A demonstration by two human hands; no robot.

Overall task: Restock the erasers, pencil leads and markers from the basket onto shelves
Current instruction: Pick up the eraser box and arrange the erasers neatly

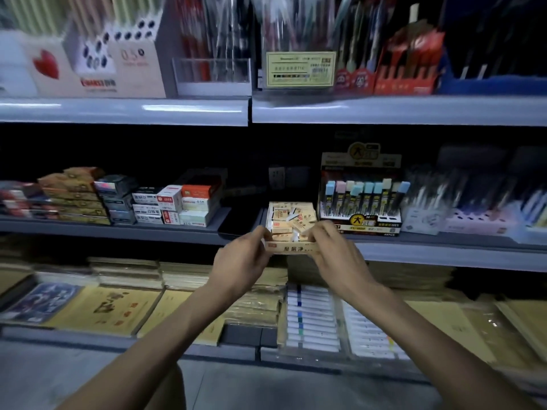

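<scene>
The open tan cardboard eraser box (pixel 291 249), dark characters printed on its front wall, is heaped with small cream, paper-sleeved erasers (pixel 288 217) and juts over the front lip of the grey middle shelf (pixel 444 254), just left of the pencil lead display (pixel 361 202) with its pastel caps. The left hand (pixel 241 261) and right hand (pixel 334 253) pinch its two ends with curled fingers (pixel 260 232) that hide both front corners; the sleeves' small print is too blurred to read. Flat, glossy notebooks (pixel 103 309) lie stacked on the shelf below
</scene>
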